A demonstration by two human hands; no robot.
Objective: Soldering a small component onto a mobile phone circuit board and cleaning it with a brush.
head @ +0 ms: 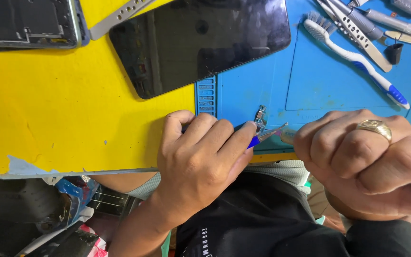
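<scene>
Small metal part [261, 115] on the blue mat [310, 90], at its near edge just below the dark phone [196, 43], pinched by tweezers [268, 134] gripped in left hand [200, 162] fingers. Right hand [367, 157] just right of the part, clenched on a thin tool whose tip [286, 136] meets the tweezers. Seemingly mid fine work on the part; calls next for steady grip and small tip motion, toothbrush [357, 59] lying beyond.

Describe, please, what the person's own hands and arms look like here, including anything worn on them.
Both hands are bare, without gloves. The left hand wears nothing, and its forearm shows no sleeve. The right hand carries a chunky gold ring with a broad, embossed face on one finger. Its wrist lies outside the picture, so any sleeve there cannot be judged.
</scene>
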